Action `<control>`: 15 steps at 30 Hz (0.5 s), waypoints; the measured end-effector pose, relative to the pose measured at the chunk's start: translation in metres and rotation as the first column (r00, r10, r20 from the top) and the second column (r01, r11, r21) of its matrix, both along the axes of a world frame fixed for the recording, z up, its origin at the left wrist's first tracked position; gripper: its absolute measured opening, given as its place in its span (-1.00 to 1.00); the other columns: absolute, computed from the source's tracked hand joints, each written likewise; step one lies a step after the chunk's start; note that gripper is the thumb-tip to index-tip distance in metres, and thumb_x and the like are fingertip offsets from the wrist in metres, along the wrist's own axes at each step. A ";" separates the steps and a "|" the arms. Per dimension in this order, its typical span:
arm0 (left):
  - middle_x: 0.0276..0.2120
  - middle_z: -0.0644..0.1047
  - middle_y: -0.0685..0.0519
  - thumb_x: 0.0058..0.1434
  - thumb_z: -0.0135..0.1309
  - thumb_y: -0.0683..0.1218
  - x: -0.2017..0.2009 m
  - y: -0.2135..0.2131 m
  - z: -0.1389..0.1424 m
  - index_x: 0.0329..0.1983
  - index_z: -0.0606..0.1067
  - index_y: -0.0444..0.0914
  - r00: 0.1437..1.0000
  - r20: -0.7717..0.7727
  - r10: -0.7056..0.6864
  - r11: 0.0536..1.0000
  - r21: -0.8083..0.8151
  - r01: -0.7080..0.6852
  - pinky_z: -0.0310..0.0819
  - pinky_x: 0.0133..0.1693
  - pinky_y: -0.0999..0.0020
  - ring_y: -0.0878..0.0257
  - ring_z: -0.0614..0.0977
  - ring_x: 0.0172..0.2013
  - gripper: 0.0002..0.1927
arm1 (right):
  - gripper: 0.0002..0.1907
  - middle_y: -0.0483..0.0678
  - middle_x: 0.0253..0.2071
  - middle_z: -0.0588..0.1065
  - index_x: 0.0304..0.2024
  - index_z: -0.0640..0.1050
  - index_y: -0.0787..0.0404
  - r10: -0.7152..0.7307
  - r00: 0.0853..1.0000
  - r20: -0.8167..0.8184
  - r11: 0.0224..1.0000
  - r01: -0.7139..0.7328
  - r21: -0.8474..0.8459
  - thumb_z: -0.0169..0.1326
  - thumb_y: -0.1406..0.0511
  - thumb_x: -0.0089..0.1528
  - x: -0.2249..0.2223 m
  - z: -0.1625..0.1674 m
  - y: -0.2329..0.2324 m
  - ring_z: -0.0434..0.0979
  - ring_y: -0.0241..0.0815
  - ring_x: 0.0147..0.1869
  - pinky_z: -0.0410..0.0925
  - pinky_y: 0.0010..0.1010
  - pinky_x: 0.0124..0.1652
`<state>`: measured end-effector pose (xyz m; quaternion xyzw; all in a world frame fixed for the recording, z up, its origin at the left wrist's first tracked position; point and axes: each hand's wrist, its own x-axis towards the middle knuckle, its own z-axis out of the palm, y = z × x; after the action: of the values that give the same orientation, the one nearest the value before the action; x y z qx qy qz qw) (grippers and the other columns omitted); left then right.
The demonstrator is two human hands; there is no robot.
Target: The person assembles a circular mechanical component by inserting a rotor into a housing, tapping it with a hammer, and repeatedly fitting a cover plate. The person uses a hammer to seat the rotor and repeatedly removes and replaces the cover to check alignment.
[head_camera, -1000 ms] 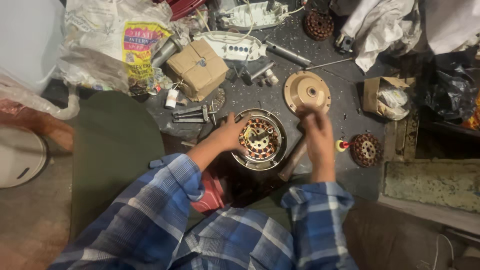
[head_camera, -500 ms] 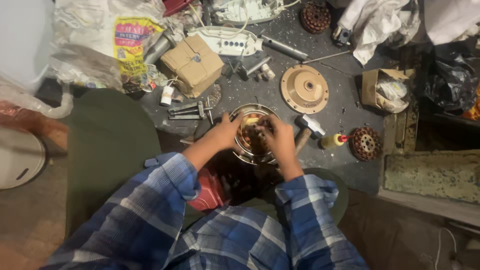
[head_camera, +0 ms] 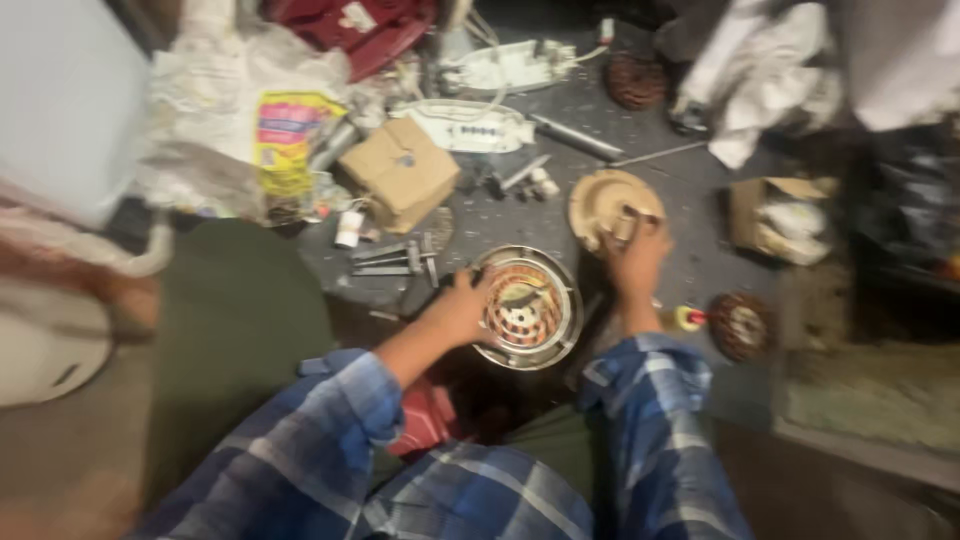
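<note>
Two hands engaged: left hand (head_camera: 462,308) gripping rim of round metal motor housing with copper windings (head_camera: 527,308); right hand (head_camera: 634,255) grasping tan round metal cover plate (head_camera: 603,197) just beyond. Brown cardboard box (head_camera: 402,172), grey bolts (head_camera: 390,260), small copper-wound coil (head_camera: 740,325) nearby on cluttered grey floor (head_camera: 690,190).

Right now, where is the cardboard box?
In the head view, the cardboard box lies upper left of centre, beside the white power strip, above the left hand.

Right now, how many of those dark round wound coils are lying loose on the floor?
2. One coil lies at the top, near the white cloth; the other coil lies right of the right hand, beside a small yellow bottle. Clutter may hide more.
</note>
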<state>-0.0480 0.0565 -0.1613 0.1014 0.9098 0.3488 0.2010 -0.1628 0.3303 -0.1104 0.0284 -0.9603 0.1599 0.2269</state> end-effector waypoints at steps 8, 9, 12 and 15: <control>0.38 -0.02 -0.51 -0.22 0.55 0.10 0.005 -0.001 0.020 0.56 -0.17 -0.05 0.995 0.102 -0.001 0.999 -0.044 0.005 0.40 0.18 -0.08 -0.54 0.39 0.16 0.42 | -0.15 0.24 0.29 0.26 0.19 0.47 0.11 -0.145 0.946 0.291 0.984 0.168 -0.055 0.46 -0.02 -0.06 -0.014 -0.003 -0.001 0.24 0.37 0.32 0.28 0.16 0.13; 0.38 -0.03 -0.51 -0.23 0.56 0.10 0.005 -0.001 0.023 0.55 -0.18 -0.04 0.994 0.108 0.000 1.000 -0.029 0.003 0.39 0.17 -0.07 -0.54 0.39 0.16 0.43 | -0.16 0.23 0.31 0.25 0.19 0.48 0.11 -0.152 0.940 0.305 0.984 0.173 -0.044 0.47 -0.01 -0.06 -0.016 -0.002 0.000 0.24 0.37 0.33 0.28 0.15 0.15; 0.39 0.01 -0.47 -0.19 0.52 0.11 0.005 -0.001 0.029 0.58 -0.14 -0.02 0.990 0.140 0.001 0.997 -0.080 0.010 0.42 0.18 -0.06 -0.54 0.41 0.17 0.39 | -0.19 0.25 0.29 0.26 0.12 0.53 0.12 -0.140 0.939 0.315 0.986 0.161 -0.040 0.52 0.01 -0.10 -0.024 -0.003 0.001 0.28 0.36 0.33 0.31 0.06 0.15; 0.37 -0.02 -0.53 -0.21 0.54 0.11 0.006 -0.001 0.032 0.57 -0.19 -0.06 0.994 0.105 -0.010 0.998 -0.062 0.016 0.38 0.19 -0.09 -0.54 0.37 0.19 0.43 | -0.18 0.28 0.27 0.30 0.11 0.56 0.16 -0.126 0.922 0.365 0.985 0.159 -0.061 0.54 0.03 -0.13 -0.033 -0.007 0.003 0.41 0.32 0.23 0.37 -0.03 0.13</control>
<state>-0.0423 0.0550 -0.1294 0.0825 0.9078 0.3236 0.2537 -0.1961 0.3336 -0.1176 -0.0815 -0.9770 0.1881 0.0594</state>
